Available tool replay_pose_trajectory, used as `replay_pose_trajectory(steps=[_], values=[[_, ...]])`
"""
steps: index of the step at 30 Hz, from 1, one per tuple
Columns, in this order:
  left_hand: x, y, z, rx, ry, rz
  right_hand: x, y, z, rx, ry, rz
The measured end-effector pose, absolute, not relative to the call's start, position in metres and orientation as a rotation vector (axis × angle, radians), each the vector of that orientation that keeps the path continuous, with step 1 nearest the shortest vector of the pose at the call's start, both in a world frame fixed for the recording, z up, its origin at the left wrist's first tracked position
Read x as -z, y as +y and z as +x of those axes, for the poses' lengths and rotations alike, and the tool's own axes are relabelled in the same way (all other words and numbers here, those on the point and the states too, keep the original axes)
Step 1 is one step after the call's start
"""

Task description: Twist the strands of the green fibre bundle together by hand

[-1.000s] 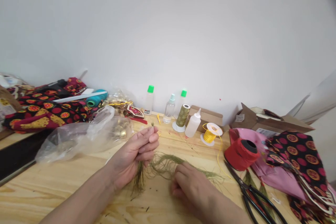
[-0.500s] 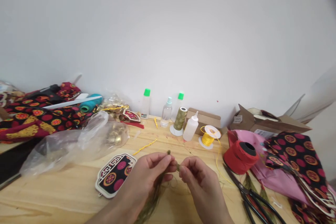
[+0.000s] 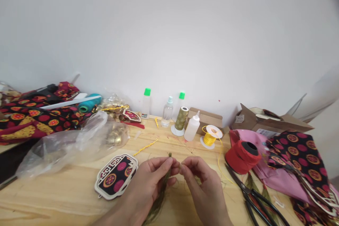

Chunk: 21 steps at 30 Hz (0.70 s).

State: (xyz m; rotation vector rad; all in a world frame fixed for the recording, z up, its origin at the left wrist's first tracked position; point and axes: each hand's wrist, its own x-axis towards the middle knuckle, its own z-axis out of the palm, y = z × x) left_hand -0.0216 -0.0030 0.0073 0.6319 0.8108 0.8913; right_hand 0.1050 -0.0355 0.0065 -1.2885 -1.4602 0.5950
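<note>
My left hand pinches the top of a bundle of olive-green threads, which hangs down across its palm toward the bottom edge. My right hand is closed in a pinch right beside it, fingertips meeting the left hand's at the bundle's top, on a fine thread I can barely see. Both hands hover just above the wooden table. A flat fabric-covered ornament with red dots and a white border lies just left of my left hand. A short yellow cord lies behind it.
Black scissors and a red thread roll lie to the right, beside patterned fabric. Along the wall stand a yellow cord spool, an olive thread cone and small bottles. A clear plastic bag lies at left.
The loose green threads have left the table and are gathered in my left hand. My right hand has come up to pinch at the bundle's top. The ornament has come into view.
</note>
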Motion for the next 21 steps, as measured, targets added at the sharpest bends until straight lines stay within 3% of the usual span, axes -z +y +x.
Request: replay_pose_trajectory(steps=[14, 21], values=[[-0.0043, -0.0019, -0.0209, -0.885, 0.807, 0.606, -0.0078, -0.0376, 0.105, -0.352, -1.426, -1.298], [-0.0033, -0.0038, -0.0214, -0.87, 0.778, 0.658, -0.0069, -0.0353, 0.1015, -0.423, -1.476, -1.25]])
